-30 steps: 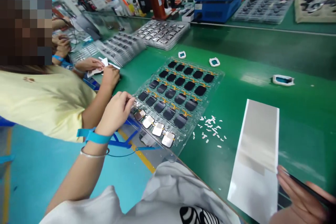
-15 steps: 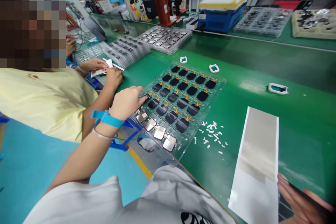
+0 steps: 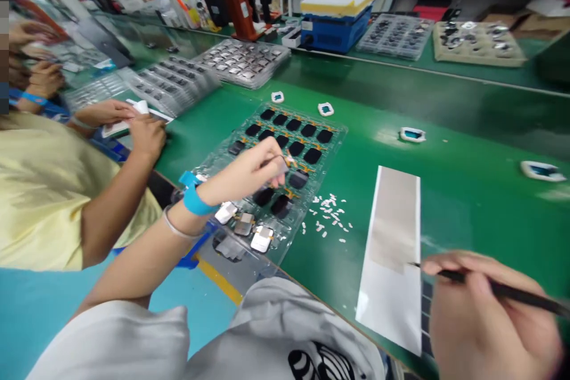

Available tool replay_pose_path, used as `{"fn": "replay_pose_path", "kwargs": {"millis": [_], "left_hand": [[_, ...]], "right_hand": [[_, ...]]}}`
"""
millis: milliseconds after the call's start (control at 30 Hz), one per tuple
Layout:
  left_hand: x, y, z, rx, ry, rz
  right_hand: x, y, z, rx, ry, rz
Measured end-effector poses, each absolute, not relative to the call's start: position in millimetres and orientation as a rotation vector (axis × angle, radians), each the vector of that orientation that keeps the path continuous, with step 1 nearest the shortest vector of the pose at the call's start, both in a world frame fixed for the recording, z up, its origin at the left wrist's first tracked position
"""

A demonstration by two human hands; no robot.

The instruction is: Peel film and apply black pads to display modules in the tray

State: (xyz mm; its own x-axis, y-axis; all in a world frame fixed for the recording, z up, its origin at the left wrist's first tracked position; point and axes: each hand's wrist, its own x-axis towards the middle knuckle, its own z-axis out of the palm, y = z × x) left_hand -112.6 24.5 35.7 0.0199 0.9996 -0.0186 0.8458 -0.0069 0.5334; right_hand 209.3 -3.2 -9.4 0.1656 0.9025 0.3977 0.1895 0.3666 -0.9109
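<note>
My left hand (image 3: 249, 172) hovers over a clear plastic tray (image 3: 332, 141) of small dark square screens with orange flex cables, fingers pinched on one screen module (image 3: 281, 165) lifted off the tray. A blue strap circles that wrist. My right hand (image 3: 485, 320) is at the lower right, closed on thin black tweezers (image 3: 503, 291) whose tip touches the edge of a long white-and-grey sheet (image 3: 392, 255) lying on the green belt. Several tray pockets nearest me hold pale, silvery modules (image 3: 260, 239).
Small white scraps (image 3: 327, 214) lie between tray and sheet. White-framed teal parts (image 3: 412, 135) sit on the belt (image 3: 467, 178). A person in a yellow shirt (image 3: 40, 190) works at my left. Stacked trays (image 3: 240, 62), a blue box (image 3: 336, 18) and shelves stand behind.
My left hand moved right across the tray and lifted a screen module. My right hand came up into view with the tweezers, tip now at the sheet's edge. The view swung right.
</note>
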Motion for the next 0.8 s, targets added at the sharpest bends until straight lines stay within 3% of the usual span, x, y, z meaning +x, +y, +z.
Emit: {"fn": "replay_pose_path", "kwargs": {"millis": [67, 167, 400, 800], "left_hand": [[-74.5, 23.9, 36.4, 1.801, 1.384, 0.723], [-29.6, 18.9, 38.1, 1.717, 1.063, 0.725], [-0.4, 16.8, 32.4, 1.753, 1.021, 0.791], [-6.0, 15.4, 18.3, 1.791, 1.072, 0.846]], "right_hand": [[198.7, -0.4, 9.1, -1.112, -1.496, 0.708], [187.1, 3.7, 19.1, -1.041, -1.830, 0.571], [177.7, 10.3, 0.7, -0.982, -1.920, 0.229], [174.5, 6.5, -3.8, -1.042, -2.054, 0.151]]}}
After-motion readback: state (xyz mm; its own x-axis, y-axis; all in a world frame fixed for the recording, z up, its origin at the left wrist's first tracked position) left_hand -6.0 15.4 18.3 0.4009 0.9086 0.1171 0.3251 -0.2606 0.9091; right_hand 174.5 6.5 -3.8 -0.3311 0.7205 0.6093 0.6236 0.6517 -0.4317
